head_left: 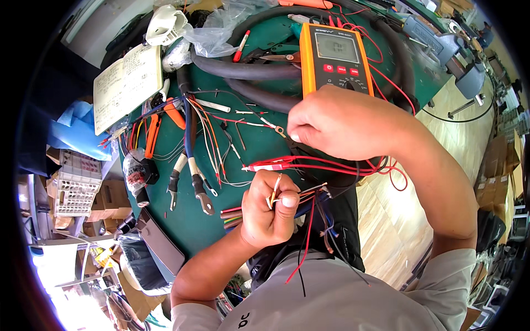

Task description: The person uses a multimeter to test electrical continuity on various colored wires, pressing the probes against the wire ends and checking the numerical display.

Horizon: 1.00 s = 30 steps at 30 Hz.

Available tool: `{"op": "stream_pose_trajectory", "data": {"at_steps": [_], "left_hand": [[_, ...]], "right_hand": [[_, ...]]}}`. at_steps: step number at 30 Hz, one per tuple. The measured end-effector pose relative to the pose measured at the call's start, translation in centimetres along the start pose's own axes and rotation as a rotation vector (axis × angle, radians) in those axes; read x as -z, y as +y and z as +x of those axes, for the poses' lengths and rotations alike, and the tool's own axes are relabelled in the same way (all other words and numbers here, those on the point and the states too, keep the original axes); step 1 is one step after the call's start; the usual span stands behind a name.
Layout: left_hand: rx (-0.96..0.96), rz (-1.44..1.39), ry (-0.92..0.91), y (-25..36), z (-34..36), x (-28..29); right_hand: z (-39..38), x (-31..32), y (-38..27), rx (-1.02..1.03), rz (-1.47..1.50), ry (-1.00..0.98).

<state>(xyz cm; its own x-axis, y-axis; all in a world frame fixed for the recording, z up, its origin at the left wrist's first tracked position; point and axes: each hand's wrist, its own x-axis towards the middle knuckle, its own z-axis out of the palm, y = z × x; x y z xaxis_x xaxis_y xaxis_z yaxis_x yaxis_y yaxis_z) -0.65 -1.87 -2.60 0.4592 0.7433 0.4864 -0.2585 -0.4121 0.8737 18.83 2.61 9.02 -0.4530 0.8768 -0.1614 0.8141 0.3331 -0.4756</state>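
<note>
Left hand: Close in, the bare left hand [266, 218], on the near side of the boxy orange-and-grey multimeter [337, 59] and a little to its left, thumb and curled forefinger pinching!
In the pinch: A thin, pale yellowish-white bent wire [274, 190], poking up above the knuckles, left of the multimeter's near end.
Cut wires: Right by that hand, a multicoloured bundle of insulated wires [232, 217], on the multimeter's near side; a loose red wire [309, 231] hangs toward the person's lap.
Flat device: Well off to the multimeter's near left, a dark, flat, round-cornered rectangular device [160, 243] by the edge of the green tabletop [182, 222].
Red leads: Between the hands, slim red test leads [320, 160] trail across, nearer than the multimeter.
Right hand: Here's the bare right hand [331, 122], over the multimeter's near end, fingers curled under; whether it grips anything, I cannot tell.
Lugs: Left of the multimeter, nearer the person, a big metal cable lug [205, 203] with a white sleeve.
Pliers: Farther up that left side, orange-handled pliers [153, 135].
Cable: Thick black cable [248, 69] curves in beside the multimeter's left edge.
Notebook: Far left of it, a cream-paged handwritten notebook [128, 85].
Marker: Upper left of it, a red-and-white marker [242, 45].
Vise: Out right of it, a blue-grey metal bench vise [470, 80].
</note>
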Motion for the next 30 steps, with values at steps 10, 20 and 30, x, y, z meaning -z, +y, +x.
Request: {"op": "stream_pose_trajectory", "data": {"at_steps": [10,20,30], "left_hand": [[0.010,-0.113,0.162,0.7,1.4,-0.9],[0.020,-0.106,0.178,0.8,1.5,-0.9],[0.128,-0.140,0.253,1.1,2.0,-0.9]], "right_hand": [[-2.0,-2.2,0.1,0.238,0.025,0.275],[-3.5,-4.8,-1.2,0.015,-0.481,0.099],[-3.4,-3.3,-1.8,0.013,-0.399,0.361]]}}
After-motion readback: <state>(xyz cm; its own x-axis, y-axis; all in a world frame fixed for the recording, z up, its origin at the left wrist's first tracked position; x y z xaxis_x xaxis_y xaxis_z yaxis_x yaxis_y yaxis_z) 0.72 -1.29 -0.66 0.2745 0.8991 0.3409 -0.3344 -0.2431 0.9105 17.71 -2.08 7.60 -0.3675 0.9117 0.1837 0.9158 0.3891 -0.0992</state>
